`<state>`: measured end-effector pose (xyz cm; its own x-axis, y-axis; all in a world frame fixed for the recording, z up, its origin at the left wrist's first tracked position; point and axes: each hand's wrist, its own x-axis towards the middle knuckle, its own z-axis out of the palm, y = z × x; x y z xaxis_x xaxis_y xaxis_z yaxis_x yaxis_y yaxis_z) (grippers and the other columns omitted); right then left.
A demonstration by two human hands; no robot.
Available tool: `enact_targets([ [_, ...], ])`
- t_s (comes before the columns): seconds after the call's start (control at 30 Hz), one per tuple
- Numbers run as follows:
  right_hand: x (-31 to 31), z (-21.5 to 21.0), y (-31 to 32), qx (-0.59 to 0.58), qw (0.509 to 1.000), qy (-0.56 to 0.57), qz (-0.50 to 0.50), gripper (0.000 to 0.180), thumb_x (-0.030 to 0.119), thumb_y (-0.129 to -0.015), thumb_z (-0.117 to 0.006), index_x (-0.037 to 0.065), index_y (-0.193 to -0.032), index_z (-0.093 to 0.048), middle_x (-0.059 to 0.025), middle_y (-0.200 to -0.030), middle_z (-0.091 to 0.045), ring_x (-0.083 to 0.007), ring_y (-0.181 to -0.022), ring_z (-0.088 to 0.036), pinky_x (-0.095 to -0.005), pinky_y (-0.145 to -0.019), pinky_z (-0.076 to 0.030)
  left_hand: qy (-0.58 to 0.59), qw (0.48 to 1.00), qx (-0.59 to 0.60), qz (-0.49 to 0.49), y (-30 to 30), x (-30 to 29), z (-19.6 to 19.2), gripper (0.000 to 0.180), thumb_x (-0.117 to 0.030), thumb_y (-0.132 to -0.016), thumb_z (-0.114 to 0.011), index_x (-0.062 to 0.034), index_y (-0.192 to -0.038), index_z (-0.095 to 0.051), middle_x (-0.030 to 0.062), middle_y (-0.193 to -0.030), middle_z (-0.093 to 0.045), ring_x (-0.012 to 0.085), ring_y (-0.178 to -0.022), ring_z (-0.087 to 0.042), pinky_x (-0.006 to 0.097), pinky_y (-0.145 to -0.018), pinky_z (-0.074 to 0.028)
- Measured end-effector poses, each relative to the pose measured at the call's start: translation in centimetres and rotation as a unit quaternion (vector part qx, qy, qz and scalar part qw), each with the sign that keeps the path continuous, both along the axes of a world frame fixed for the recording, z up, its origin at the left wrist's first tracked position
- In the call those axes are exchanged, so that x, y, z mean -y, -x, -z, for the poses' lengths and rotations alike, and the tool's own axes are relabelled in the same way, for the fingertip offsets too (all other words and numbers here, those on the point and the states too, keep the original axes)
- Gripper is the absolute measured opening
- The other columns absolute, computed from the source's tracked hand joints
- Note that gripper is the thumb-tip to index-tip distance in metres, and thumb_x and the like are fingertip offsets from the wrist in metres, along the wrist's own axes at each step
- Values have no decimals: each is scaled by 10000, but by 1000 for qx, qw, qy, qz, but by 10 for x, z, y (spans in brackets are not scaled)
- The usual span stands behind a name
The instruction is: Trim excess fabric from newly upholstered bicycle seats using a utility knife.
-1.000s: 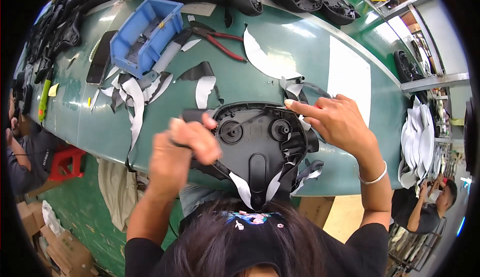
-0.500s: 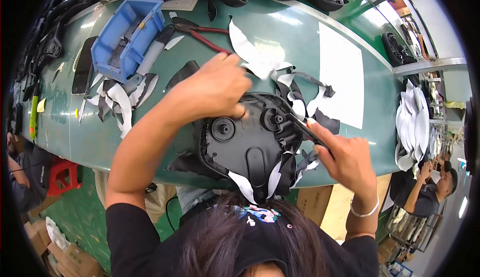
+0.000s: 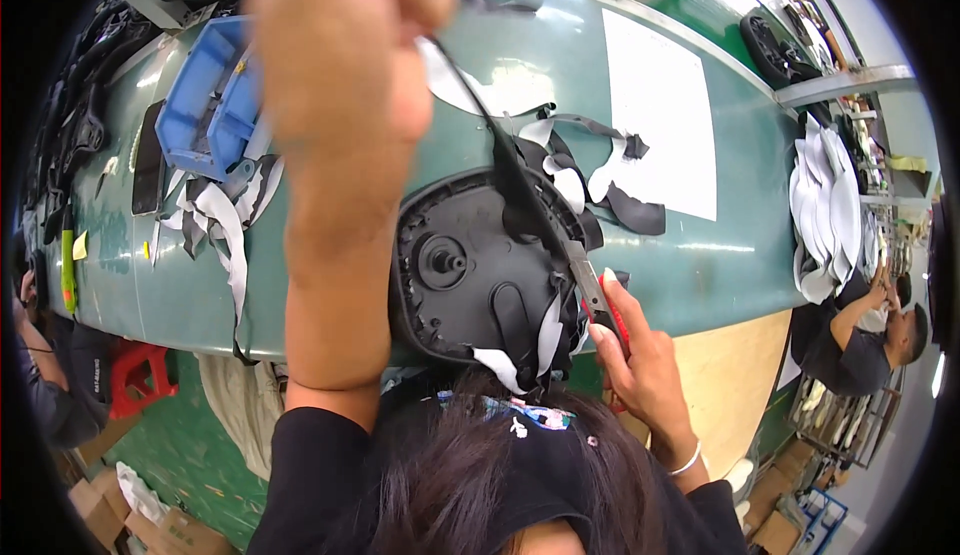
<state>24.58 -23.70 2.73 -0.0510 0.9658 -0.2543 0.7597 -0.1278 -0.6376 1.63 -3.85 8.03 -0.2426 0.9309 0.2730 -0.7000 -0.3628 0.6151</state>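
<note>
A black padded shell (image 3: 465, 310), perhaps a seat part, lies on the green table (image 3: 700, 280) in front of me, its moulded plastic underside up. Raised high above the table, my left hand (image 3: 340, 45) is blurred but closed on a black strip of cover material (image 3: 515, 185). The strip stretches taut down to the shell's right edge. Low on the right, my right hand (image 3: 645, 380) grips a utility knife (image 3: 590, 285) with a red and black handle, its blade against the strip at that edge. White-backed flaps (image 3: 549, 335) hang at the shell's near end.
A blue bin (image 3: 178, 120) stands at the left beside a dark flat device (image 3: 148, 170). Black and white scraps (image 3: 225, 220) lie near it, and more scraps (image 3: 635, 210) sit right of the shell. Beyond is a white sheet (image 3: 660, 115). A co-worker (image 3: 865, 340) is at far right.
My left hand has risen from over the shell, pulling the strip up and away. My right hand and the knife have moved slightly down and left. The red-handled pliers are now hidden.
</note>
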Motion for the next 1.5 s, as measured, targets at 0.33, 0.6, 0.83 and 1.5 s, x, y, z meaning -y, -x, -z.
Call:
enact_targets([
  [0.33, 20, 2, -2, -232, 960, 79, 136, 609, 139, -873, -604, 67, -1412, -330, -198, -1141, -612, -223, -975, -632, -325, -843, -490, -17, 875, -279, -396, 37, 29, 28, 184, -127, -917, -415, -61, -772, -508, 32, -627, -493, 99, -560, -469, 212, -484, -383],
  [0.6, -125, 41, 53, -212, 947, -235, 45, 815, 140, -749, -731, 53, -1403, -253, -163, -1109, -589, -206, -816, -603, -323, -745, -487, -21, 707, -679, -194, 25, 88, 55, 404, -163, -766, -698, -56, -1122, -540, 89, -1183, -562, 277, -876, -616, 387, -768, -482],
  [0.83, -94, 13, 24, -129, 975, -174, -38, 523, 171, -880, -606, 57, -1353, -414, -175, -1119, -627, -304, -885, -666, -334, -760, -503, -4, 682, -730, 41, 11, 97, 96, 177, -161, -693, -666, -55, -786, -558, 80, -747, -518, 283, -730, -556, 392, -643, -421],
  [1.5, -25, 36, -51, -193, 958, -208, -47, 548, -10, -801, -648, 30, -1315, -465, -144, -1000, -672, -197, -689, -617, -294, -628, -503, -179, 587, -754, 234, 16, 92, 73, 428, -200, -631, -782, -109, -1004, -594, 63, -1016, -539, 258, -1038, -495, 379, -813, -424],
])
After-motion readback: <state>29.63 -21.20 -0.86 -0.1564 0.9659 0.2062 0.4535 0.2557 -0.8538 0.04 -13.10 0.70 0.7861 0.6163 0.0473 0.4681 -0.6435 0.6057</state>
